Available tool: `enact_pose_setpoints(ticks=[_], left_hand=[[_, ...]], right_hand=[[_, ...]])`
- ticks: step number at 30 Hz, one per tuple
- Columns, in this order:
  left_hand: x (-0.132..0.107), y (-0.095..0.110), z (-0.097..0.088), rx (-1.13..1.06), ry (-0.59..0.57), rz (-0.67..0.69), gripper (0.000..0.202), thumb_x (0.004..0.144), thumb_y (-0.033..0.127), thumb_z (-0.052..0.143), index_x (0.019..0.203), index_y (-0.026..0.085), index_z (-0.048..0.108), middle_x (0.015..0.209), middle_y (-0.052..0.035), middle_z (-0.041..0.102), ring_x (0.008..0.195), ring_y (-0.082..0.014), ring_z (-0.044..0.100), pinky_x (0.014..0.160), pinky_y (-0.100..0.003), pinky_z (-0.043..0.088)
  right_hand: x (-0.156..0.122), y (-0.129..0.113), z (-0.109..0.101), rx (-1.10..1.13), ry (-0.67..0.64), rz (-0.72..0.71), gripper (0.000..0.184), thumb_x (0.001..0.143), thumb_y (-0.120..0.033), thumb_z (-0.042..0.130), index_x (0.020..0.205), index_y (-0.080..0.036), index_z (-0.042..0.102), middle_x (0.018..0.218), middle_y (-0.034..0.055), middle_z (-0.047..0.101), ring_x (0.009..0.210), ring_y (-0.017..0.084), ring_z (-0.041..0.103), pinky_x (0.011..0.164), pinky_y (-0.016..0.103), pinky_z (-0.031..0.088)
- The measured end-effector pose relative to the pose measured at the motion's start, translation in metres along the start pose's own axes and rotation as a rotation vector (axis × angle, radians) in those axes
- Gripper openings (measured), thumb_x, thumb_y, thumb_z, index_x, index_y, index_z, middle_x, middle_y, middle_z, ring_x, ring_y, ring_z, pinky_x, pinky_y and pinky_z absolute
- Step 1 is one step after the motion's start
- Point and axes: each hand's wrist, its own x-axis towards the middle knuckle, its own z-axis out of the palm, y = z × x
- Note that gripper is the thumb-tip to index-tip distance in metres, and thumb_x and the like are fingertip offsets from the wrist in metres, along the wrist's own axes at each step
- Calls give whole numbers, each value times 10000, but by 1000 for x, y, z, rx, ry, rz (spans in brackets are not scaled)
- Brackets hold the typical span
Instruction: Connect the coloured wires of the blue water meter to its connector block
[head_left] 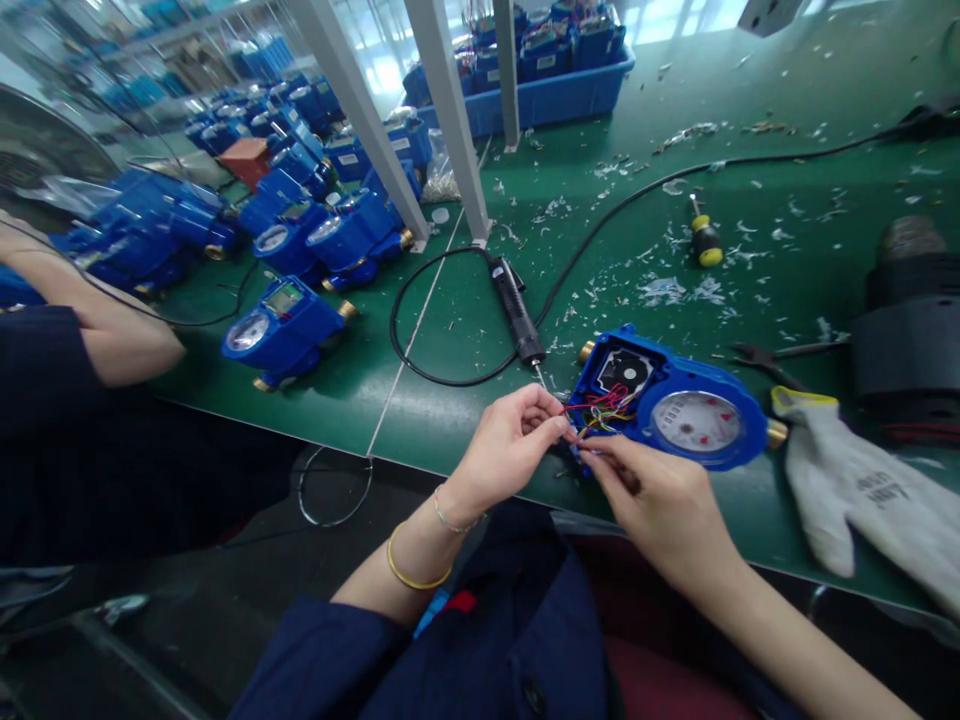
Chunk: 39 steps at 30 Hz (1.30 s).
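A blue water meter (675, 400) lies at the near edge of the green bench, its cover off and coloured wires (604, 408) spilling from the open compartment. My left hand (510, 445) pinches those wires at their left end with closed fingers. My right hand (652, 495) sits just below the meter, fingers pinched on the same wire bundle. Both hands meet at the meter's near left corner.
A black soldering iron (516, 305) with a looped cable lies left of the meter. A white work glove (862, 490) and pliers (757, 358) lie to the right, a yellow-handled screwdriver (705, 240) farther back. Several blue meters (285, 325) crowd the left; another person's arm (97, 320) rests there.
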Motion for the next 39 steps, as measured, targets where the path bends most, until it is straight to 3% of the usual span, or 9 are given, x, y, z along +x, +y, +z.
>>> enact_pose_setpoints(ticks=[8,11,14,18,21,24,30,34,39], left_hand=[[7,-10,8,102,200,24,103,857,192,579,796,127,527,749,-26,641,703,-121,593,679,-249,464],[6,-9,7,95,166,9,106,860,195,583,800,124,531,747,-30,647,699,-124,603,672,-250,473],[1,-6,5,139,119,41,118,868,228,609,873,122,559,806,-28,651,718,-115,596,693,-249,487],[-13,1,9,456,332,382,128,846,199,673,950,155,614,894,-5,633,774,-96,543,731,-228,450],[-21,4,14,590,206,573,46,858,186,670,889,154,658,878,-13,645,848,-109,570,782,-228,447],[-23,2,19,673,36,500,76,862,211,668,887,140,682,887,-31,662,878,-139,591,816,-255,445],[-21,5,18,595,-72,285,128,875,230,646,790,144,686,818,-12,660,769,-118,578,729,-242,423],[-18,11,19,430,-26,157,225,934,285,562,859,153,728,819,-17,670,760,-112,580,724,-238,420],[-9,8,28,117,33,-44,243,819,335,683,836,94,713,743,-49,639,661,-126,536,608,-244,396]], right_hand=[[-12,-5,5,65,65,155,87,832,-158,569,776,-100,601,680,-61,547,585,-80,473,612,52,328],[-19,-3,0,96,130,197,78,827,-158,580,794,-91,597,654,-68,534,563,-96,470,619,19,340],[-27,1,-6,135,39,224,260,867,-223,541,653,-78,563,568,-50,469,492,-88,410,560,49,298],[-37,6,-5,362,-158,483,342,936,-344,409,905,-111,657,608,-31,497,503,-73,447,540,29,327],[-38,4,0,583,-188,676,482,924,-466,392,1152,-98,603,679,-10,533,511,-45,478,515,38,372],[-33,-1,4,707,-149,726,536,883,-516,448,1127,-63,595,703,16,535,500,-25,475,476,63,373],[-15,-5,3,879,-106,814,599,792,-591,546,972,-20,564,663,41,521,429,15,430,400,117,337],[-9,-4,1,940,-161,826,592,822,-612,492,904,-27,521,675,52,522,454,24,456,430,118,375],[-12,-3,-2,930,-254,783,581,858,-605,436,828,-29,502,680,67,527,505,35,510,476,106,420]])
